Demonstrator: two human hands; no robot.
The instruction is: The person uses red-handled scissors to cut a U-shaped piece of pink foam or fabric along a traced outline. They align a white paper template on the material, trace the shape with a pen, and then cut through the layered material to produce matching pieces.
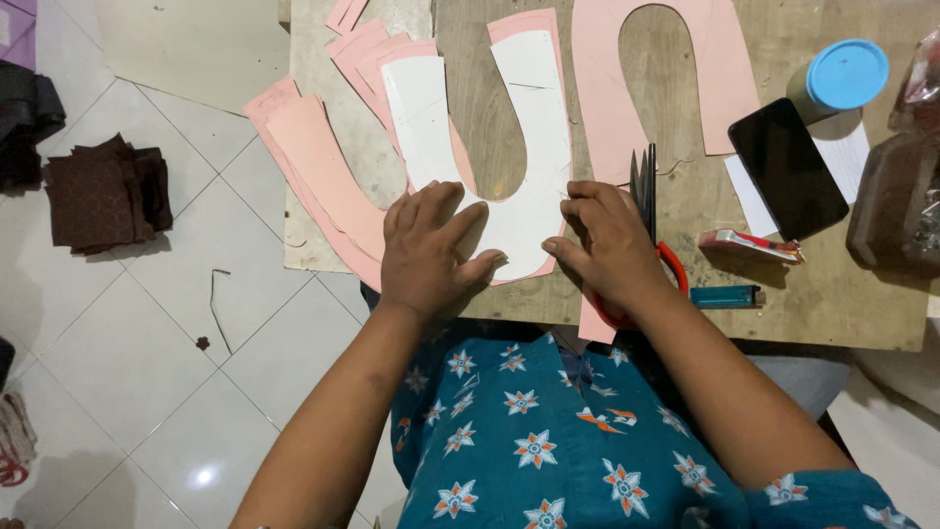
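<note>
White template [509, 211] on pink sheets [323, 167]; red-handled scissors [654, 211]; black phone [786, 168]; blue lid [847, 73]; teal lighter [725, 296]; brown fabric [103, 191]; white tiles [127, 333]; teal garment [548, 441] with white-orange stars.

Right hand [612, 250] covered most of the red-handled scissors [651, 211]; whether it gripped them was unclear. Left hand [431, 250] hid the bend of the white U-shaped template [534, 127]. Right of the template, a plastic bag [906, 196] was cut by the frame edge, contents blurred. Above the template, the table [842, 284] ran out of frame.
</note>
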